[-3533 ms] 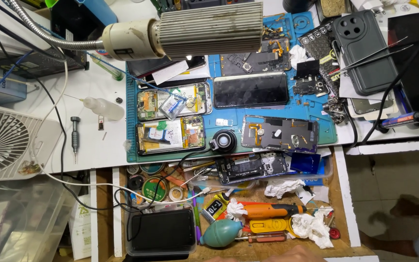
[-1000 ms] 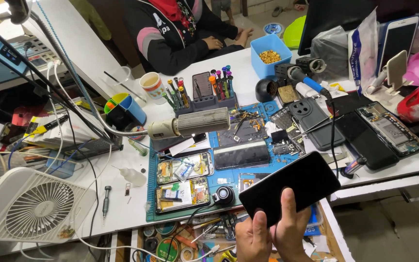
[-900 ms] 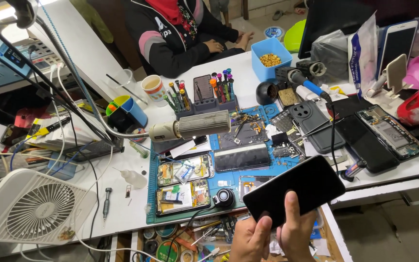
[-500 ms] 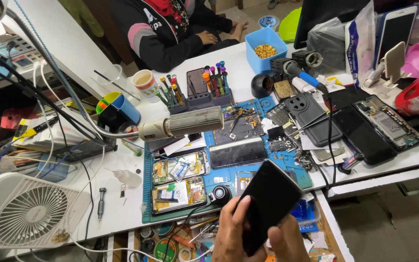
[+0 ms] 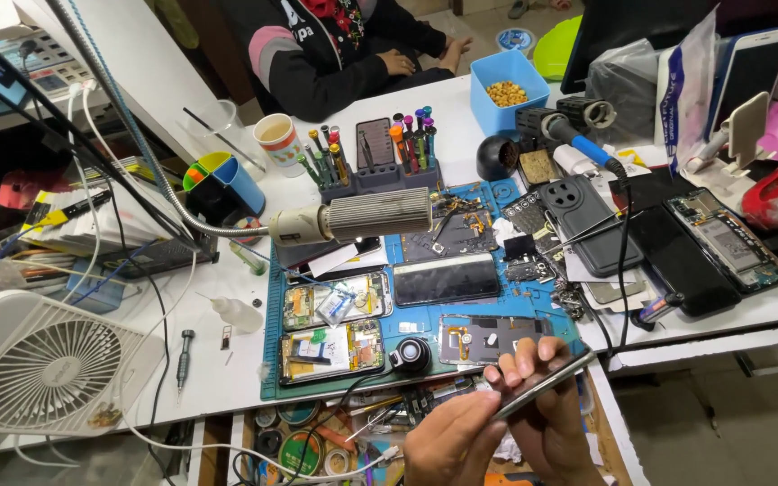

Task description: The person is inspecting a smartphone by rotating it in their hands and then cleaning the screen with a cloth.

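We hold the phone (image 5: pixel 542 382) edge-on over the counter's (image 5: pixel 227 378) front edge, left hand (image 5: pixel 452 445) and right hand (image 5: pixel 551 423) both in a pinching grip. Thin hold; a slip likely drops it into the drawer clutter (image 5: pixel 317 441).
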